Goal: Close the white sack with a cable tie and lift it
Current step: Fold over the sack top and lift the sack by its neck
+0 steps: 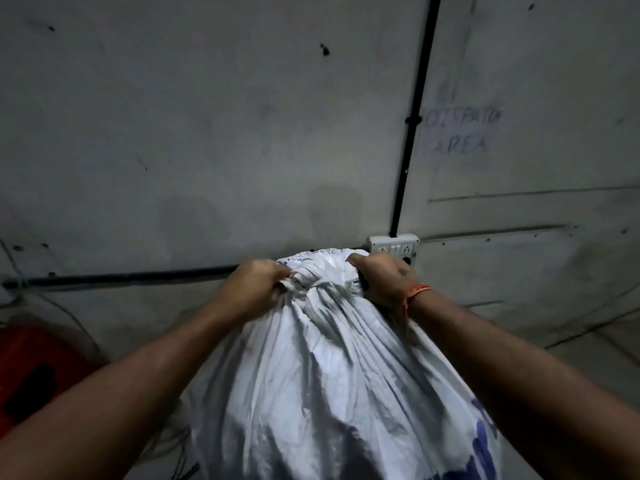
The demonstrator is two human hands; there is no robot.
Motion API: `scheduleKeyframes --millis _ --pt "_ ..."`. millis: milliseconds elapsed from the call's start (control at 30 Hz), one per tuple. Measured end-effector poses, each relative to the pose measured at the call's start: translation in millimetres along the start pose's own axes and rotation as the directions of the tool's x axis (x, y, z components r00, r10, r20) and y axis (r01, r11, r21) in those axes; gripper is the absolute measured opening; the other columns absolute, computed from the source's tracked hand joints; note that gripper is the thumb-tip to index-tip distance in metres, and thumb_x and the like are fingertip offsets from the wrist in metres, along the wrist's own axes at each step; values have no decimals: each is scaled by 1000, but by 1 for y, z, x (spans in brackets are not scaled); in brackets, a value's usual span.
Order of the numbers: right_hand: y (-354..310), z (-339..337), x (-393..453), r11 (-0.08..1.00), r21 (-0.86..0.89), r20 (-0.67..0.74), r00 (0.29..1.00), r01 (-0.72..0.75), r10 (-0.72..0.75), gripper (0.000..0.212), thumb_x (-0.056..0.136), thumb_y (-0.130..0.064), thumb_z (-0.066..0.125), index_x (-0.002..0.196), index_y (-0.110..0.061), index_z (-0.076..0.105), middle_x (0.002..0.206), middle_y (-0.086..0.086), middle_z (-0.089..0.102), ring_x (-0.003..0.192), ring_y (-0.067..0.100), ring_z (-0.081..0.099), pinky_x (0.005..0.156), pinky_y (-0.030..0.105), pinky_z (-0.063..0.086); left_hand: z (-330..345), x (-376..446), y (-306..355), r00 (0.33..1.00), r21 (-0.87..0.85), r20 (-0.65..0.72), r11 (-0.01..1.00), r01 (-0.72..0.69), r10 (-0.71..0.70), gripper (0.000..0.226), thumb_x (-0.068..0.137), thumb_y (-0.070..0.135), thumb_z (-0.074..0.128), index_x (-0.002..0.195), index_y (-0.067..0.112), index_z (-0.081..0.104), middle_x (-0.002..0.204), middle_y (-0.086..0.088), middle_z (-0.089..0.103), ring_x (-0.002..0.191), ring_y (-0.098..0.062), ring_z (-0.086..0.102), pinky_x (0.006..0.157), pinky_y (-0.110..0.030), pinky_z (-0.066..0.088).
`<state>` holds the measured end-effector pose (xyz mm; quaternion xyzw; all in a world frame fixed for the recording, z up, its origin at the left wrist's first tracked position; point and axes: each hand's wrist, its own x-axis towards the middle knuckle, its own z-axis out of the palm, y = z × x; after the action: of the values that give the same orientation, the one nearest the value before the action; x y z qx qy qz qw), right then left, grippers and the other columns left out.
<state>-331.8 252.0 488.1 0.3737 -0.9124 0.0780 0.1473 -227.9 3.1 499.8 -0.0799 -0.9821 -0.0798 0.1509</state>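
Head view, looking down two bare forearms. Left hand (256,285) clenched on the bunched neck of the white sack (332,393), knuckles up, fingers buried in the gathered cloth. Right hand (382,282) clenched on the other side of the same neck, an orange thread band (417,292) at the wrist. Between the two fists, a tight twist of fabric; cable tie not made out. Below the hands, the sack's body spreading wide toward the wearer, blue print at its lower right edge. Just beyond the right hand, a white socket box (393,247) on the grey wall (207,133), black conduit (414,123) rising from it. Far left of the left forearm, a red crate (31,368).
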Motion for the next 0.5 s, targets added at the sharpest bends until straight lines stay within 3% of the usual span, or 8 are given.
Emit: scheduleKeyframes --millis 100,167,233,400,500 --pt "23 -26 1 999 -30 -11 999 -33 33 27 77 -31 59 100 -18 62 88 13 73 88 38 69 62 29 41 -12 25 17 999 -16 -19 999 -47 47 8 86 19 61 90 13 66 100 -13 72 100 -36 67 77 -41 55" --pt "41 -39 -4 994 -55 10 996 -90 91 29 78 -31 59 104 -19 63 95 9 74 94 36 70 69 33 54 -14 43 33 996 -40 -36 996 -85 84 9 87 20 62 92 14 68 100 -12 72 99 -36 68 77 -41 56" --pt "62 -50 -15 992 -29 9 992 -122 122 34 75 -34 55 104 -19 63 98 8 75 97 36 69 76 39 57 -11 60 52 993 -47 -39 992 -116 114 13 87 21 64 96 15 70 102 -12 73 100 -36 68 77 -39 55" --pt "126 -69 -47 990 10 -53 988 -143 143 57 65 -57 35 98 -20 62 93 13 74 90 41 69 70 42 57 0 107 113 985 -37 -12 984 -174 173 30 86 36 52 103 20 70 108 -12 73 105 -36 68 81 -42 56" --pt "180 -81 -69 990 -1 -81 987 -138 138 55 66 -63 34 96 -23 59 93 11 75 89 39 71 67 39 55 10 137 163 980 -24 -15 980 -198 198 28 88 38 53 105 23 70 105 -12 74 101 -37 69 78 -44 57"
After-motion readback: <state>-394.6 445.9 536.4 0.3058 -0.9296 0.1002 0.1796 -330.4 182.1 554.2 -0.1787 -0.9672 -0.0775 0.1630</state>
